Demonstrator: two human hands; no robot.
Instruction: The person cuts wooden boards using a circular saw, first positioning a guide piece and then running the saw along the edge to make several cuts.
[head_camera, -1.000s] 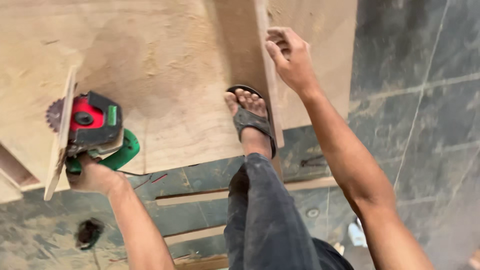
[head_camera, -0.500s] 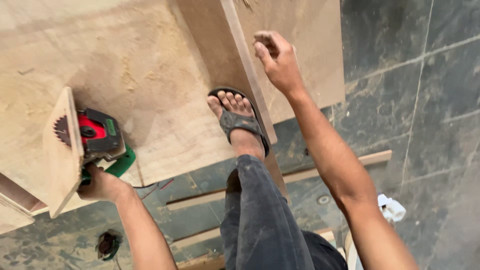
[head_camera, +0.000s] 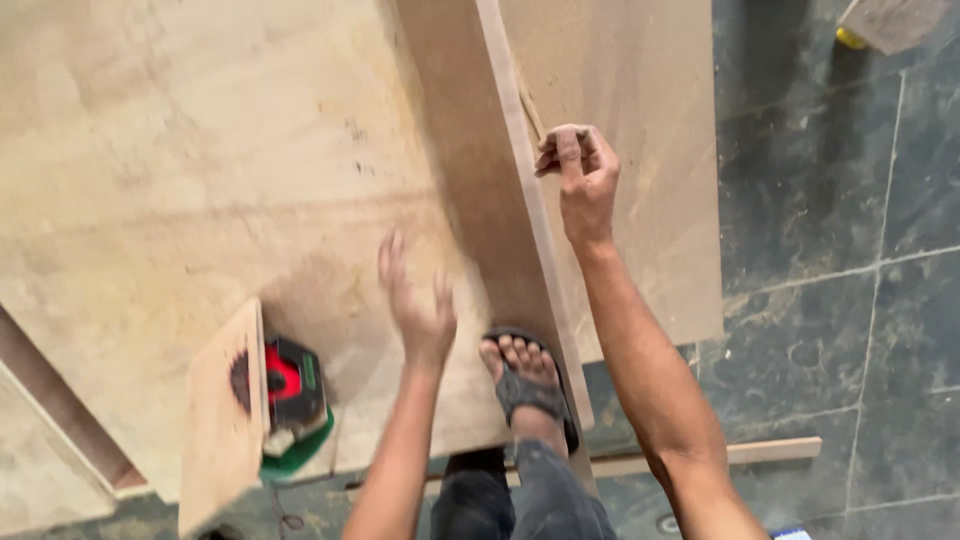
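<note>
A large plywood sheet lies under me, with a long cut plywood strip beside it. My right hand grips the strip's right edge near the top. My left hand hovers open and blurred above the sheet, holding nothing. A red and green circular saw with a wooden base board rests on the sheet to the left of that hand. My sandalled foot presses on the strip's near end.
Another plywood panel lies to the right of the strip. Dark stone floor tiles surround the boards. A thin wooden batten lies on the floor at right. Stacked board edges show at lower left.
My left hand has let go of the saw, which now rests on the sheet, and has moved right toward the strip. My right hand keeps its hold on the strip's edge.
</note>
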